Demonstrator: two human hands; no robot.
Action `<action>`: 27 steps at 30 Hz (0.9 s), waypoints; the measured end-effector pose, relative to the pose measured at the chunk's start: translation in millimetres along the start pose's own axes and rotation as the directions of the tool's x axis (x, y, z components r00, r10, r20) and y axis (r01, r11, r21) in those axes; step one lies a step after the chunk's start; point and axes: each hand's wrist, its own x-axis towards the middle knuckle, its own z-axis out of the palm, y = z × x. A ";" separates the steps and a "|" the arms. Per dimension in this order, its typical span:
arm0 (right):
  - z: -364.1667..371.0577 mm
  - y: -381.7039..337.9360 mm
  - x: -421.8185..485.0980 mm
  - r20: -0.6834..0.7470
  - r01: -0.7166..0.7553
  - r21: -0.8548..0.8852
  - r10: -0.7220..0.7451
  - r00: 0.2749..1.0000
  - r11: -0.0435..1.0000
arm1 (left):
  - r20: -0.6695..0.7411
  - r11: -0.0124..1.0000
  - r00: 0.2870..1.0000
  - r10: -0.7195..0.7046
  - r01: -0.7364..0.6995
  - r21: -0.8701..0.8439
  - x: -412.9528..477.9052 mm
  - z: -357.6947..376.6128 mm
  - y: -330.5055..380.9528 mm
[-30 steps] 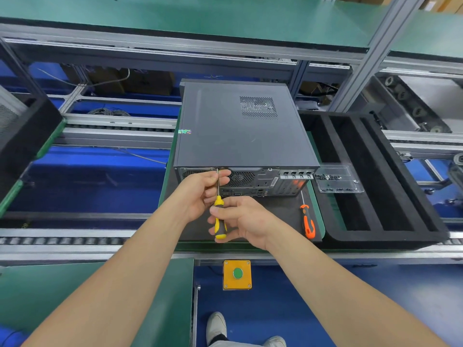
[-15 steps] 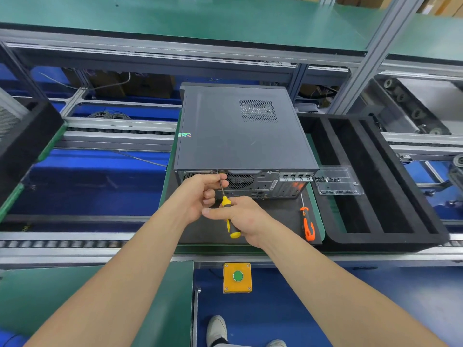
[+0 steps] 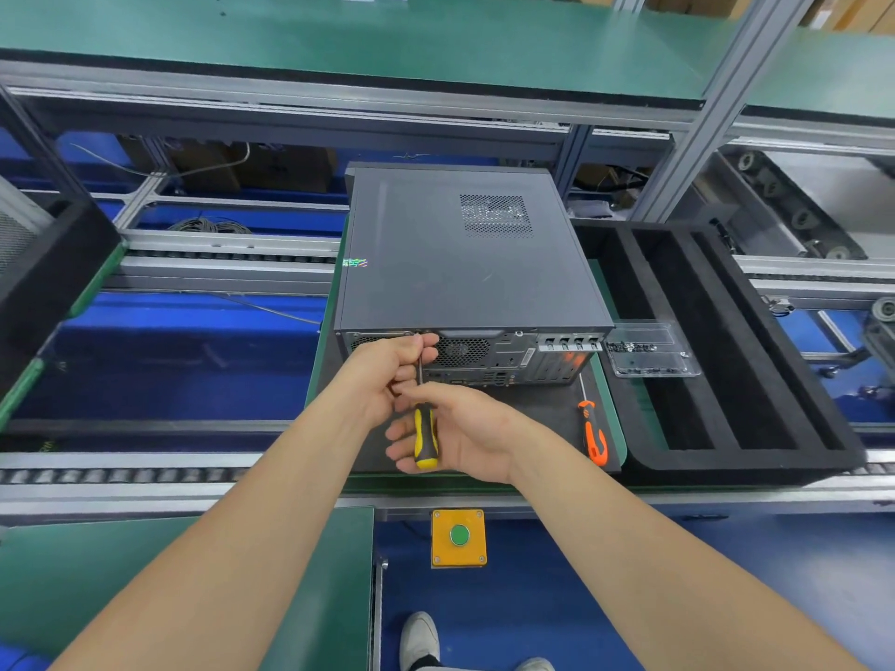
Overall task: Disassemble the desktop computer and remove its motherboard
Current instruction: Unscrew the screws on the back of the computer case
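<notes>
A dark grey desktop computer [image 3: 460,263] lies flat on a black mat, its rear panel with fan grille and ports facing me. A yellow-and-black screwdriver [image 3: 425,435] points up at the rear panel's top edge, left of the fan grille. My right hand [image 3: 465,431] cups its handle with the fingers loosely spread. Higher up, my left hand [image 3: 392,368] pinches the metal shaft near the tip, right against the panel. The case cover is closed, so the motherboard is hidden.
An orange screwdriver [image 3: 593,431] lies on the mat [image 3: 542,404] to the right. A clear plastic parts tray [image 3: 649,351] sits beside a black foam tray [image 3: 726,351] with long slots. A yellow box with a green button [image 3: 458,536] is mounted below the bench edge. My shoes show at the bottom.
The screwdriver handle has turned back to near vertical after tilting right, and my right hand has shifted its hold on it, fingers opening. My left hand stays on the shaft.
</notes>
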 end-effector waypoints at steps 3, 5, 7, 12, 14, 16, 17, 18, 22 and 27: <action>-8.7 -1.0 -7.4 0.083 0.003 0.072 -0.009 0.996 0.997 | 0.011 0.999 1.000 -0.017 0.018 -0.041 -1.8 3.2 1.9; -13.6 -1.1 -10.1 0.100 0.032 0.056 -0.037 0.994 0.998 | 0.019 0.998 0.999 -0.030 0.031 -0.051 -2.5 3.1 3.1; -16.2 -1.0 -11.0 0.097 0.068 0.010 -0.069 0.993 0.998 | 0.024 0.998 0.999 -0.037 0.038 -0.048 -2.7 1.9 3.4; -12.9 1.1 -8.0 -0.003 0.123 -0.076 -0.123 0.992 0.990 | 0.066 0.999 0.998 -0.017 0.020 -0.041 -3.3 -2.5 2.7; -10.8 2.5 -5.7 -0.065 0.126 -0.117 -0.135 0.989 0.985 | 0.072 0.999 0.997 -0.020 0.021 -0.024 -3.2 -5.2 2.9; -9.6 3.6 -2.8 -0.109 0.122 -0.155 -0.140 0.984 0.980 | 0.062 1.000 0.998 -0.021 0.021 0.007 -3.1 -7.8 3.3; -9.1 4.0 -1.2 -0.126 0.117 -0.174 -0.140 0.982 0.978 | 0.054 1.000 0.998 -0.021 0.020 0.020 -2.9 -8.7 3.5; -8.2 4.0 0.0 -0.146 0.107 -0.194 -0.137 0.980 0.975 | 0.045 0.999 0.999 -0.023 0.021 0.029 -2.9 -9.3 3.8; -6.8 2.8 5.1 -0.184 0.088 -0.180 -0.121 0.975 0.980 | 0.022 0.999 0.999 -0.031 0.031 0.027 -1.7 -8.7 4.4; -6.1 1.5 8.6 -0.206 0.046 -0.205 -0.089 0.974 0.978 | 0.033 0.999 0.999 -0.036 0.035 0.035 0.1 -7.9 4.1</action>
